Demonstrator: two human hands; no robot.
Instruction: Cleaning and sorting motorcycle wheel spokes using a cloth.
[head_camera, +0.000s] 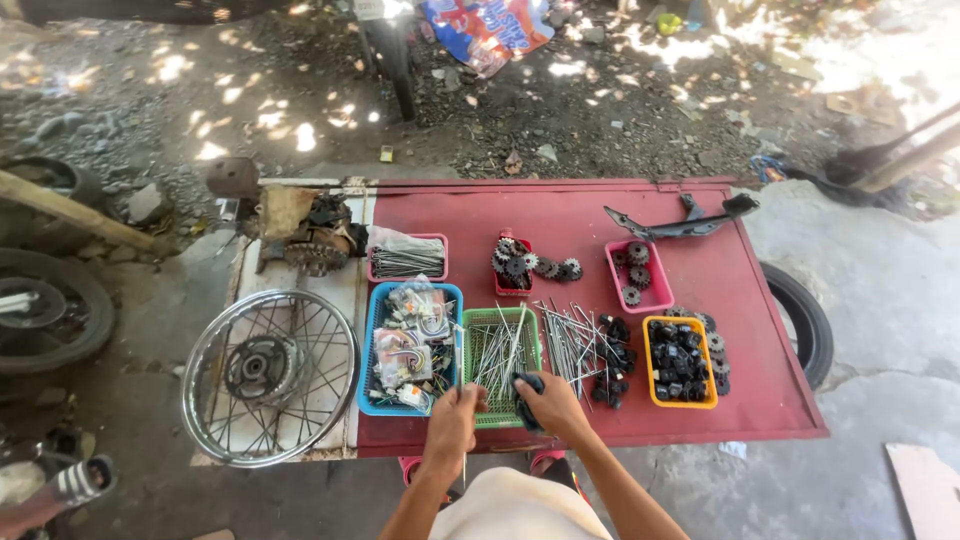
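Note:
My left hand (453, 422) is closed around a thin metal spoke (459, 362) that sticks up over the edge between the blue basket (371, 352) and the green basket (531, 328). My right hand (553, 403) grips a small black part (527, 395) at the green basket's near right corner. The green basket holds several loose spokes. More spokes (572, 342) lie spread on the red table (560, 214) just right of it.
A spoked wheel rim (270, 375) lies on a pale board at left, behind it an engine part (310, 235). Pink trays hold spokes (405, 258) and sprockets (637, 272); an orange tray (680, 362) holds black parts. A black bracket (680, 222) lies far right. Tyres flank the table.

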